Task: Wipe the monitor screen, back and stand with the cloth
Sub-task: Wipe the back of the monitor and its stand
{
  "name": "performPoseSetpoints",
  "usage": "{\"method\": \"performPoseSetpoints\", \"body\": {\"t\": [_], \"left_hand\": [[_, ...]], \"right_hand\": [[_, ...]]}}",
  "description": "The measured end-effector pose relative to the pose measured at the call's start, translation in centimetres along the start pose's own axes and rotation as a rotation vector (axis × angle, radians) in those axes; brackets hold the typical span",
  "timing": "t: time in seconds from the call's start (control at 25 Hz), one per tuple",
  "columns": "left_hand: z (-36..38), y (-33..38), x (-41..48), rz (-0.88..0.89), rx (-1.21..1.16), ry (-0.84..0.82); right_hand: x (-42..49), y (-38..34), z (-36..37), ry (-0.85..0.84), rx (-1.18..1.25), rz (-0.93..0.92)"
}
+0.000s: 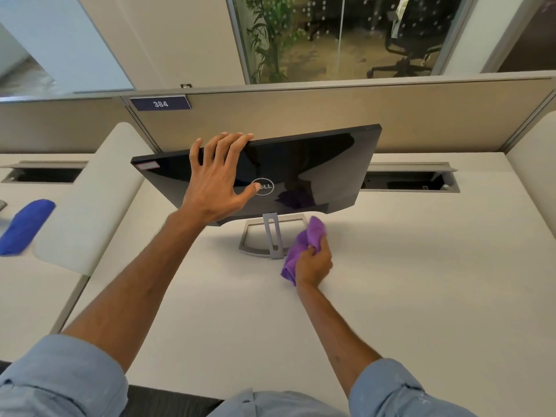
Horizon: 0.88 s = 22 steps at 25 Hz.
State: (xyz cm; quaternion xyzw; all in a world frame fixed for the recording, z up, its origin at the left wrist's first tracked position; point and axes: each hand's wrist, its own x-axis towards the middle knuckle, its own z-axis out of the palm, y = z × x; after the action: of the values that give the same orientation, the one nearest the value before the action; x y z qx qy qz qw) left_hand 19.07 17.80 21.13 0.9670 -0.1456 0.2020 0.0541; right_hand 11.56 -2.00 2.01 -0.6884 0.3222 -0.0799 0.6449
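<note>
A black monitor (316, 164) stands on the white desk with its glossy back, bearing a round logo, turned toward me. My left hand (216, 182) lies flat on that back, fingers curled over the top edge. The silver stand (272, 236) rises from an open rectangular base under the panel. My right hand (314, 263) grips a bunched purple cloth (307, 239) pressed against the right side of the stand base. The screen side faces away and is hidden.
A grey partition (331, 115) with a "384" label runs behind the desk (421, 281). Cable slots (412, 180) open in the desk at back right and back left. A white divider panel (90, 200) stands at left, with a blue cloth (25, 227) beyond it.
</note>
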Motion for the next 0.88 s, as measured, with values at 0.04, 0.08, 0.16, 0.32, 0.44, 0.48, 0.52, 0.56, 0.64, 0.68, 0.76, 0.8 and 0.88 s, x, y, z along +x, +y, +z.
{"method": "performPoseSetpoints", "body": {"t": [0.04,0.08,0.16,0.32,0.44,0.48,0.52,0.56,0.64,0.68,0.76,0.8,0.88], "left_hand": [[0.0,0.0,0.1,-0.002,0.0,0.006],[0.1,0.1,0.1,-0.006,-0.005,0.011],[0.2,0.2,0.2,-0.016,-0.019,0.018],[0.3,0.3,0.0,-0.012,-0.023,0.026],[0.2,0.4,-0.1,-0.021,-0.014,0.022],[0.2,0.4,-0.1,-0.021,-0.016,0.021],[0.2,0.4,-0.1,-0.019,-0.02,0.02],[0.3,0.4,0.0,-0.017,-0.023,0.021],[0.3,0.2,0.0,-0.016,-0.021,0.021],[0.3,0.2,0.0,-0.014,-0.022,0.021],[0.4,0.2,0.0,-0.012,-0.023,0.023],[0.4,0.2,0.0,-0.01,-0.023,0.025],[0.5,0.2,-0.1,-0.007,-0.023,0.029]], "right_hand": [[0.4,-0.1,-0.7,0.044,-0.001,0.023],[0.8,-0.4,-0.9,0.048,-0.015,0.023],[1.1,-1.0,0.3,-0.054,-0.043,-0.061],[-0.4,-0.9,3.9,-0.383,-0.25,-0.285],[-1.4,1.3,2.2,-0.452,-0.34,-0.314],[-1.4,2.3,0.9,-0.484,-0.399,-0.327],[-1.2,3.0,-0.4,-0.516,-0.459,-0.326],[-0.7,3.2,-1.3,-0.509,-0.486,-0.32],[0.7,2.1,-1.2,-0.354,-0.4,-0.274],[1.4,1.0,-0.5,-0.274,-0.318,-0.231],[1.7,-1.5,1.3,-0.288,-0.177,-0.187],[1.6,-2.2,2.4,-0.346,-0.141,-0.192],[0.8,-2.1,3.7,-0.423,-0.158,-0.202]]}}
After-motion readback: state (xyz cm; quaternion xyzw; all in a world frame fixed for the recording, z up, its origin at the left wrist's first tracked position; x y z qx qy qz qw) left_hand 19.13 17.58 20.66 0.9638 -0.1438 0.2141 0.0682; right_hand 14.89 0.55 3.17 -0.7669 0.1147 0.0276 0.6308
